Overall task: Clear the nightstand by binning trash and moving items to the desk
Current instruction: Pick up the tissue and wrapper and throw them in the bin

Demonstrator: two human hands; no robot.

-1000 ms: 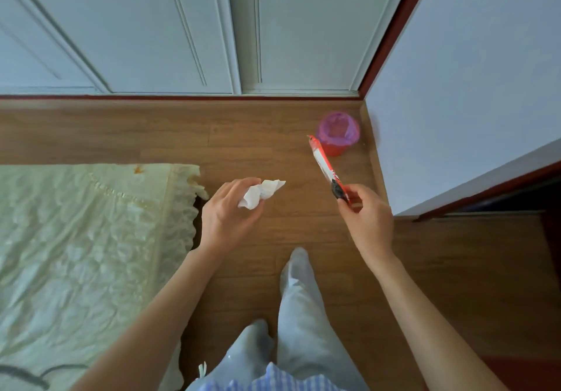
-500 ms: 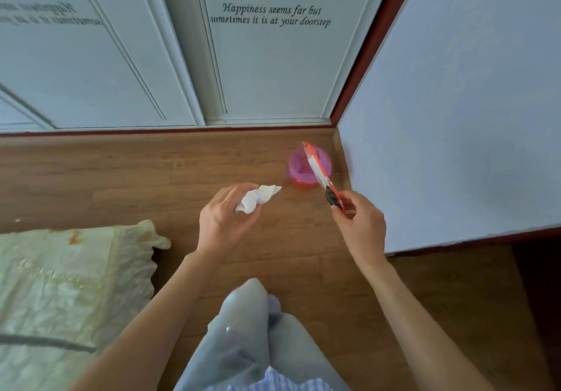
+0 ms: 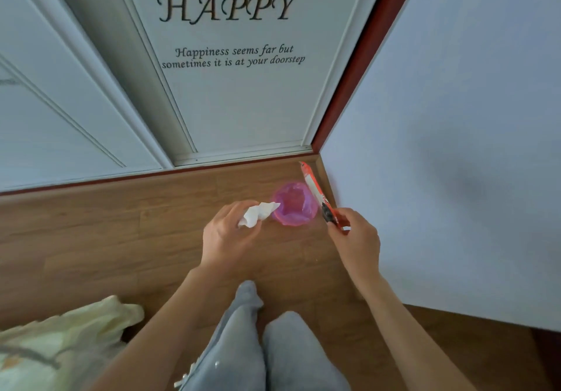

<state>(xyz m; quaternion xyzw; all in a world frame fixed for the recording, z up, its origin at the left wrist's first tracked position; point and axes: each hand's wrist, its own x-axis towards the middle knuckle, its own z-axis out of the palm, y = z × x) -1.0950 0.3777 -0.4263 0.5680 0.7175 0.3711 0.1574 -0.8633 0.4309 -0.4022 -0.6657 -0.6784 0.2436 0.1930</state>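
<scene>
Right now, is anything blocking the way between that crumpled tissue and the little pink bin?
Nothing visible. The left hand holds the tissue right at the rim of the open bin; the wrapper in the right hand crosses only its far edge.

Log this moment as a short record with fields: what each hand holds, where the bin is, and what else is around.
left hand: gripping a crumpled white tissue, its tip at the bin's rim
right hand: pinching a long orange-red wrapper by its lower end, upper end raised
bin: small, pink liner, on the wooden floor in the corner by the wall
bin contents: cannot tell
door: white, lettered "HAPPY"
bedding: pale yellow, lower left
trash status: neither item dropped yet
</scene>
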